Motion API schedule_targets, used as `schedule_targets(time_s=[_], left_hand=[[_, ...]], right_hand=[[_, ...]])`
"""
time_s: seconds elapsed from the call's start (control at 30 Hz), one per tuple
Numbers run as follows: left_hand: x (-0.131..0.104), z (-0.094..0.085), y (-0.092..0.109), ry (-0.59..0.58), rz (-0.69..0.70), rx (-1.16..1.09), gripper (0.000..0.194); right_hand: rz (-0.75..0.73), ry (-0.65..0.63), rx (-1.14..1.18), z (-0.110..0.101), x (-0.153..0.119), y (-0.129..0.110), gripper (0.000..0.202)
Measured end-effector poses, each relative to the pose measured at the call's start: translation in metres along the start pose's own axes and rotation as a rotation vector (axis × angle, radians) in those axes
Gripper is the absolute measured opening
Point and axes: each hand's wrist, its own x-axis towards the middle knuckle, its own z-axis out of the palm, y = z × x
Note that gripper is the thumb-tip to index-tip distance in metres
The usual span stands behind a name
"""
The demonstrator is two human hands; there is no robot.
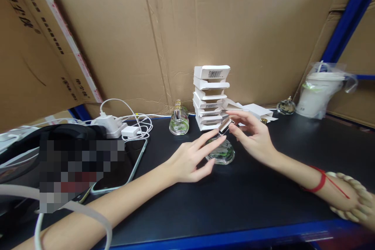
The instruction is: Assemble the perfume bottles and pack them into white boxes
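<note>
A clear glass perfume bottle (224, 153) with green colouring stands on the black tabletop between my hands. Over its top is a tilted, shiny silver cap (225, 125). My right hand (254, 137) pinches this cap between thumb and fingers from the right. From the left, my left hand (191, 160) steadies the bottle: its index and middle fingers lie at the neck, just below the cap, and its thumb is by the bottle's lower left side. The fingers partly hide the neck, so I cannot tell whether the cap is seated on it.
Several similar bottles (179, 125) stand in a row behind my left hand. A stack of white boxes (211, 95) rises beyond the bottle. Leftward lie a phone (129, 164), white cables and a charger (107, 125). At right are a round bottle (286, 106) and a bagged cup (316, 95).
</note>
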Motion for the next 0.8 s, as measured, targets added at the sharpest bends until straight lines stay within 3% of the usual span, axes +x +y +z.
schedule_targets(time_s=[0.17,0.43,0.8], left_hand=[[0.0022,-0.0043,0.0025,-0.06,-0.021,-0.015,0.054],[0.0032,-0.003,0.0035,-0.039,-0.003,-0.006,0.053],[0.0015,0.0007,0.0002,-0.021,-0.008,-0.031,0.049]], right_hand=[[-0.01,-0.006,-0.039,0.0009,0.0002,-0.002,0.017],[-0.002,-0.052,-0.024,0.0009,0.0009,-0.0014,0.019],[0.021,0.031,-0.016,-0.0007,-0.0002,0.0,0.02]])
